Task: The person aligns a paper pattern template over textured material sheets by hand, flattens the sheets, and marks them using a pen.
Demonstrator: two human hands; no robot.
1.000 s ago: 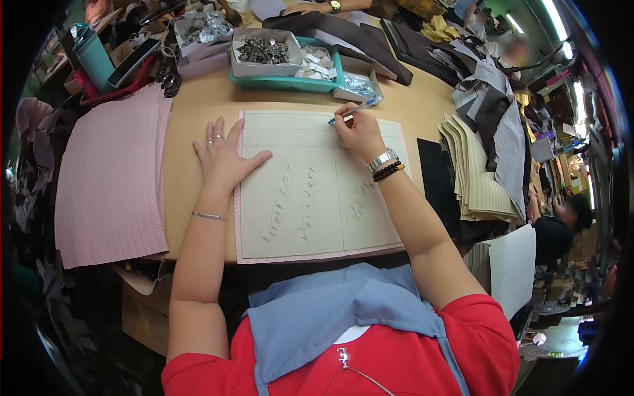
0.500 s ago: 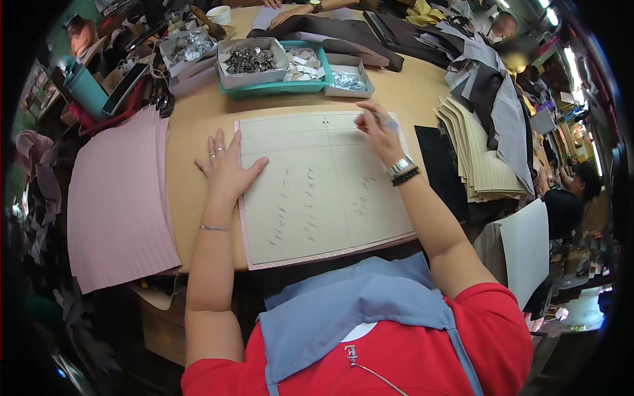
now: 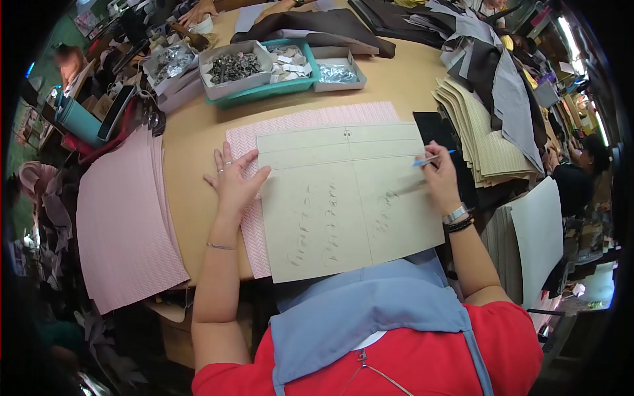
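Observation:
A beige cardboard template (image 3: 310, 218) with ruled lines and handwriting lies over a pink patterned sheet (image 3: 254, 228), which shows along the template's left and far sides. The template's near edge reaches past the table edge to my apron. My left hand (image 3: 236, 181) is open, fingers spread, over the pink sheet's left edge, with the thumb and forefinger by the template. Held in my right hand (image 3: 441, 178) is a blue pen (image 3: 434, 158); that hand is closed at the template's right edge. Whether its fingers also grip the card, I cannot tell.
Pink patterned sheets (image 3: 125, 224) are stacked at left. Beyond the template stand a teal tray (image 3: 244, 98), a box of metal fittings (image 3: 231, 69) and a box of clear packets (image 3: 340, 74). Cream sheets (image 3: 485, 142) and dark material (image 3: 432, 129) lie at right. Other people's hands (image 3: 198, 12) show behind.
The template has slid right and towards me, uncovering the pink sheet's far and left strips. My right hand has moved right and nearer with the pen. My left hand stays spread at the left.

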